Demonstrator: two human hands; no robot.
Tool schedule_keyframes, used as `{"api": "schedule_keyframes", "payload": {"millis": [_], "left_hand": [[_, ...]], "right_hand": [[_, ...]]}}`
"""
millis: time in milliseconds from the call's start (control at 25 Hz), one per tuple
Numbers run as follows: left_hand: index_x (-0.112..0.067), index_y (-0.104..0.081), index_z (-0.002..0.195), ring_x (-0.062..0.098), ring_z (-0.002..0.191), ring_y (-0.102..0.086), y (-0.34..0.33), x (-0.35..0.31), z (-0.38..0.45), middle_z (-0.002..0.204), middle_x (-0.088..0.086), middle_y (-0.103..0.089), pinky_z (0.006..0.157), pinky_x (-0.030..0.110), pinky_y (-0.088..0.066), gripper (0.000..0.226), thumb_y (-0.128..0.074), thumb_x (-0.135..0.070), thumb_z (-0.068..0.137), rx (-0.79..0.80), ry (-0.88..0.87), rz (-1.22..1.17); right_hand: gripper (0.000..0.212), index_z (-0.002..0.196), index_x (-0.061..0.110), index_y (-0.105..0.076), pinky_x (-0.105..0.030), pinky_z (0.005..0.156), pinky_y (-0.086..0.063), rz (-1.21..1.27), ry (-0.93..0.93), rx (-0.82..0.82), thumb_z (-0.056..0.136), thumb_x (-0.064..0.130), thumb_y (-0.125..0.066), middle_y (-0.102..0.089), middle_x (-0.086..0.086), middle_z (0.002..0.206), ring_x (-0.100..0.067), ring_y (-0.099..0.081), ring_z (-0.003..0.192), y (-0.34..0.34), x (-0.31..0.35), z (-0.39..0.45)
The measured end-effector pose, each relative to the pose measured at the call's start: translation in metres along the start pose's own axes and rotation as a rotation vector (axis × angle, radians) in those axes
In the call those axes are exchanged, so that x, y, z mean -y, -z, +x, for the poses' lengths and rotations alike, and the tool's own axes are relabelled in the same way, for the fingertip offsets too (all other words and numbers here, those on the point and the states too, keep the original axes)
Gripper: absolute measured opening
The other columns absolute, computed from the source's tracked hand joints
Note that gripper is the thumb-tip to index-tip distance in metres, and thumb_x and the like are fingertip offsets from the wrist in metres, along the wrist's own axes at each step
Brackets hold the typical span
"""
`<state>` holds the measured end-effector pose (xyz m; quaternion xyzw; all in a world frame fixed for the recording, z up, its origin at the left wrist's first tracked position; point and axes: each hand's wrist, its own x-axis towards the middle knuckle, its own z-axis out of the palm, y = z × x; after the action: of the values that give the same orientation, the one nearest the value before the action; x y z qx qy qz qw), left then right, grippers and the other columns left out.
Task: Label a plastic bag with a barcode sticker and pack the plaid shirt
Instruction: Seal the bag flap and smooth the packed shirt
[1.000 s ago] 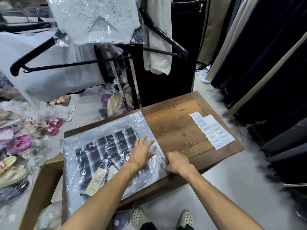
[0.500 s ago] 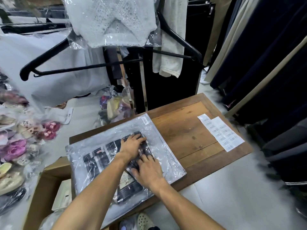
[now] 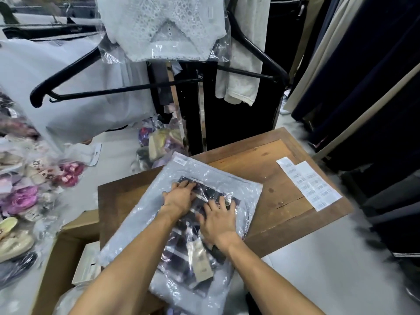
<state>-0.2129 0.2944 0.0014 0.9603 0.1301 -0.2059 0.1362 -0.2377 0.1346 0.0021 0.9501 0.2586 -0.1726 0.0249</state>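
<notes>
A clear plastic bag (image 3: 241, 189) lies on the wooden table (image 3: 268, 160), turned at an angle with its near end hanging over the front edge. Inside it is the folded dark plaid shirt (image 3: 181, 253) with a beige hang tag (image 3: 201, 262). A small barcode sticker (image 3: 181, 161) sits at the bag's far corner. My left hand (image 3: 179, 196) presses flat on the bag over the shirt's far end. My right hand (image 3: 218, 220) presses flat beside it, fingers spread. Both hands lie on top of the plastic.
Sheets of barcode stickers (image 3: 309, 183) lie on the table's right side. A cardboard box (image 3: 66, 244) stands at the left below the table. Bagged shoes (image 3: 20, 196) pile up at far left. Black hangers (image 3: 118, 87) and hanging clothes crowd the space behind and to the right.
The bag has swung round so its near end hangs off the front edge. My right hand left the bag's edge and came onto the shirt; both hands now press flat together.
</notes>
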Motion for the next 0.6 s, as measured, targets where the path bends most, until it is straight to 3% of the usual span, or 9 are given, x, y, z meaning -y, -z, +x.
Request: {"api": "schedule_keyframes", "payload": {"millis": [280,440,600], "left_hand": [[-0.030,-0.045,0.150,0.036,0.134,-0.041,-0.009,-0.009,-0.006,0.153,0.005,-0.045,0.107,0.049,-0.044,0.052,-0.052,-0.042,0.100,-0.060,0.074,-0.040],[-0.031,-0.042,0.152,0.033,0.141,-0.036,-0.016,-0.017,-0.011,0.157,0.006,-0.040,0.111,0.051,-0.040,0.062,-0.059,-0.048,0.096,-0.074,0.133,-0.119],[-0.030,-0.040,0.154,0.034,0.146,-0.029,-0.007,-0.015,-0.010,0.163,0.009,-0.029,0.119,0.041,-0.030,0.081,-0.072,-0.056,0.085,-0.032,0.088,-0.210]], "right_hand": [[0.065,0.153,0.021,-0.040,-0.067,0.118,-0.018,-0.015,0.050,0.057,0.104,0.059,-0.021,-0.036,0.001,0.164,-0.035,-0.018,0.155,0.012,-0.045,0.029],[0.079,0.164,0.028,-0.015,-0.076,0.119,-0.010,-0.030,0.103,0.184,0.099,0.071,-0.029,-0.007,0.008,0.174,-0.034,-0.003,0.160,0.020,-0.069,0.046],[0.083,0.165,0.029,-0.012,-0.078,0.118,-0.010,0.009,0.131,0.253,0.098,0.071,-0.037,-0.001,0.010,0.174,-0.034,0.002,0.160,0.031,-0.077,0.065]]}}
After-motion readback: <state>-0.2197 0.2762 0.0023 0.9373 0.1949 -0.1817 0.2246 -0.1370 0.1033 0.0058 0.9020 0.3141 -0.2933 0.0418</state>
